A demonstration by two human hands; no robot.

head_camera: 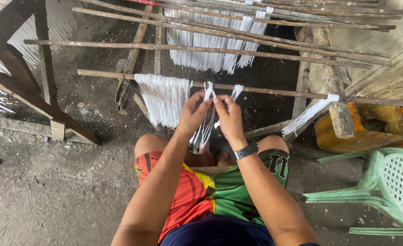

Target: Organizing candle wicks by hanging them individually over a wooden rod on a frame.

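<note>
Here, seated low with knees apart, the person works at the nearest wooden rod (256,89) of a drying rack. The left hand (193,114) and the right hand (229,117) meet just below that rod, each pinched on a thin bundle of white strands (207,125) that hangs from the rod and trails down between the knees. Both hands are closed on the strands at their fingertips, thumbs pressing against forefingers; the palms are not clenched. A black wristwatch (245,151) sits on the right wrist.

To the left of the hands, on the same rod, a wide curtain of white strands (163,99) hangs evenly spread. To the right along the rod a smaller hank (309,114) droops at a slant. Behind the rod, further rods carry a longer sheet of strands (210,48).

To handle this bundle well, my judgement is that the fingertips should stay close under the rod, teasing a few strands apart at a time and sliding them sideways along it, so they hang loose and parallel like the curtain beside them. Pulling downward hard would likely snap or stretch them; a light, even pinch seems best.

Right of the rod's far end stand a yellow wooden block (363,132) and a green plastic chair (388,191).
</note>
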